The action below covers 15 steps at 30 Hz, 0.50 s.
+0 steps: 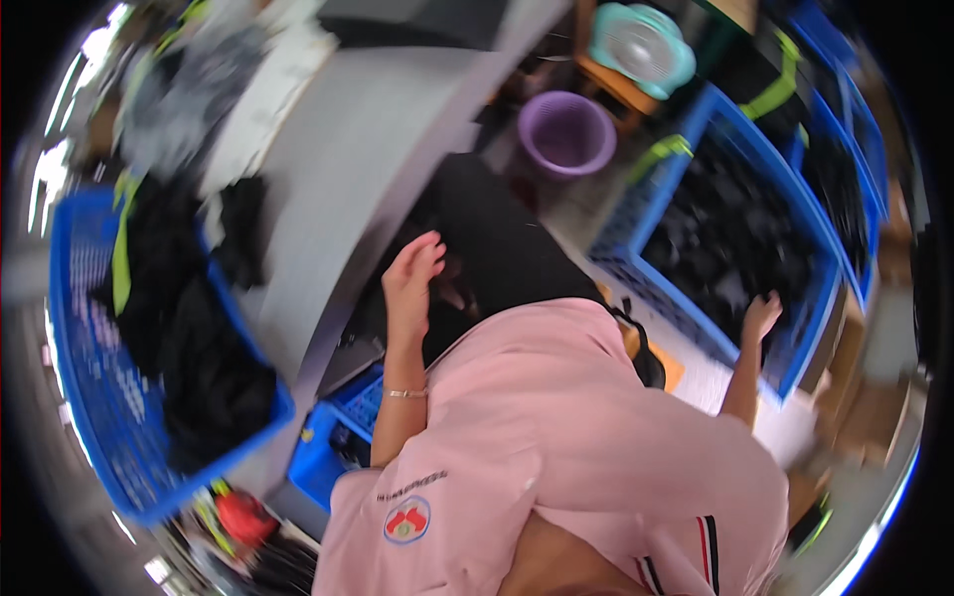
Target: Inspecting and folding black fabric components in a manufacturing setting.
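My left hand (pixel 407 278) is raised beside my lap, near the edge of the grey table (pixel 343 139). Its fingers are loosely bent and apart, with nothing seen in them. Out to the right, my right hand (pixel 762 318) reaches over the near part of a large blue crate (pixel 686 303). Many small black pieces (pixel 730 223) fill that crate, and the hand is at their near edge. Its fingers are small and smeared by motion, so whether they grip a piece is unclear.
Left of the table stands a blue basket (pixel 129 437) with black cloth (pixel 214 377) heaped in it. A purple bin (pixel 566 134) and a turquoise fan (pixel 641 48) on a wooden stool are ahead. Smaller blue bins (pixel 320 452) sit under the table; cardboard boxes (pixel 865 407) stand at right.
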Tool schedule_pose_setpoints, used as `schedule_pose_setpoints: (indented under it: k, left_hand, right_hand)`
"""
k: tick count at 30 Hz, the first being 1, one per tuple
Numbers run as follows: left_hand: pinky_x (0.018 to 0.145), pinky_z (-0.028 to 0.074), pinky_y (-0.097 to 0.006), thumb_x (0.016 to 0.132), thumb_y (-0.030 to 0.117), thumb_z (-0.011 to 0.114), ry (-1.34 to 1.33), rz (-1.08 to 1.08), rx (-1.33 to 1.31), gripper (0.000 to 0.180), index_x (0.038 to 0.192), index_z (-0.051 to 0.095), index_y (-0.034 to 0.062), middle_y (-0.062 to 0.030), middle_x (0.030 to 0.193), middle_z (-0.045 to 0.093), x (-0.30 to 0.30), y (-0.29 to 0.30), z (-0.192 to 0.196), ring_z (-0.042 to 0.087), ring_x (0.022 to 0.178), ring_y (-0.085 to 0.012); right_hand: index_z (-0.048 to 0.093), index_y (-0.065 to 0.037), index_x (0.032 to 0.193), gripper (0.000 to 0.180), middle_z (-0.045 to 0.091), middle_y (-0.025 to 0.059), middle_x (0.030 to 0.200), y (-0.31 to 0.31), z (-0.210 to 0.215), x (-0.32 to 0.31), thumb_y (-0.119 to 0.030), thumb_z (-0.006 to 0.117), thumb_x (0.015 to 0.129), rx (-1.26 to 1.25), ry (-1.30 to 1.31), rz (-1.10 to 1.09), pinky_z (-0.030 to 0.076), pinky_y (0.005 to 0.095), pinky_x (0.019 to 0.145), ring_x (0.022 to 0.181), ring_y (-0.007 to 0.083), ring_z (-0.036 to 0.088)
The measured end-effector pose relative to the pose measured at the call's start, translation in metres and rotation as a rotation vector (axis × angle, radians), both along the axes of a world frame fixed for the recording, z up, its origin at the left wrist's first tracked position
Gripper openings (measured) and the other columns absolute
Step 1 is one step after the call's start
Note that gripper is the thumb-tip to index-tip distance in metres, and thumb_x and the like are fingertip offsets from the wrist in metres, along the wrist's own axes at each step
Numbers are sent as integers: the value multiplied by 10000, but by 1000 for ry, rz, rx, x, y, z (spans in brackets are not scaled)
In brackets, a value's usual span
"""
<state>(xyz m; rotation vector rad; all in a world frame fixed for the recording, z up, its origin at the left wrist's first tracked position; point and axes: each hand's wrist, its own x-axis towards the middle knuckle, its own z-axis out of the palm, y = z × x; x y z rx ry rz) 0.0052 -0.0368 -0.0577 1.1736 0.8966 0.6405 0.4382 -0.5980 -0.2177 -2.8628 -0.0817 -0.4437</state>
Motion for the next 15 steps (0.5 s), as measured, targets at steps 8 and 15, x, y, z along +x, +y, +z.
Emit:
schedule_pose_setpoints:
  k: [8, 15]
  left_hand:
    - [966, 476, -363, 862, 97, 716, 374, 722, 917, 330, 1177, 653, 20, -105, 1165, 668, -77, 120, 31, 624, 1093, -237]
    - [1124, 285, -523, 764, 111, 741, 769, 582, 921, 427, 1179, 651, 152, -94, 1282, 610, -129, 204, 30, 485, 1300, -324]
  right_hand:
    - [582, -27, 1221, 365, 505, 192, 1351, 379, 65, -152, 13, 613, 860, 355, 183, 1089, 447, 418, 1016, 1229, 387, 517]
    - [637, -33, 1151, 302, 605, 138, 1285, 553, 169, -264, 25, 619, 855, 506, 86, 1709, 528, 382, 878, 1058, 324, 645]
